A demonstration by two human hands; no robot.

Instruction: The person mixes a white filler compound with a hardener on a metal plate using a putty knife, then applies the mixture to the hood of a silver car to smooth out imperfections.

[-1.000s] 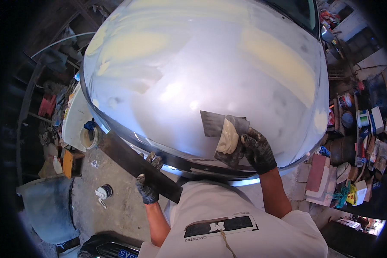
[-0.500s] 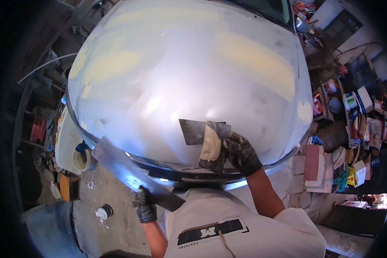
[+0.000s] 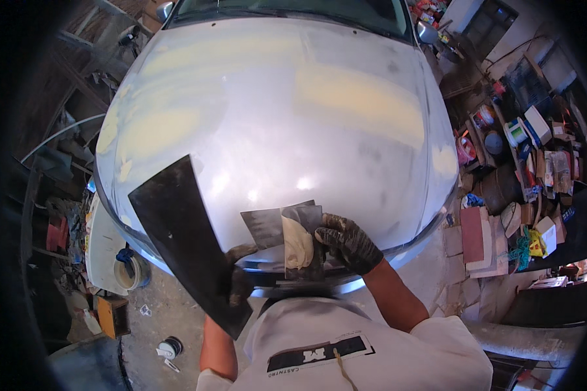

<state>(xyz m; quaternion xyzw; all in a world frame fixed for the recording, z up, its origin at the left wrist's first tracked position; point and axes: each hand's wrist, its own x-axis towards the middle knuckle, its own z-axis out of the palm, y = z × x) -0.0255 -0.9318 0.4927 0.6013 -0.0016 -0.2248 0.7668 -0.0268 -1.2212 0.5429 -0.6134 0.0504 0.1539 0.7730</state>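
Right now a cream blob of filler (image 3: 298,242) sits on small spreader blades (image 3: 287,225) at the front edge of the car hood (image 3: 274,117). Gloved right hand (image 3: 347,242) pinches those blades. Gloved left hand (image 3: 239,277), just beside, grips a wide dark spreader board (image 3: 182,234) tilted over the hood's front-left. Cluttered boxes (image 3: 528,163) well right of hood.

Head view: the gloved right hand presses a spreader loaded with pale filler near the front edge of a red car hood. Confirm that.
Wrong in one respect: the hood is silver-grey with pale yellowish filler patches, not red. The head view shows it. The gloved right hand does press a spreader loaded with pale filler near its front edge.
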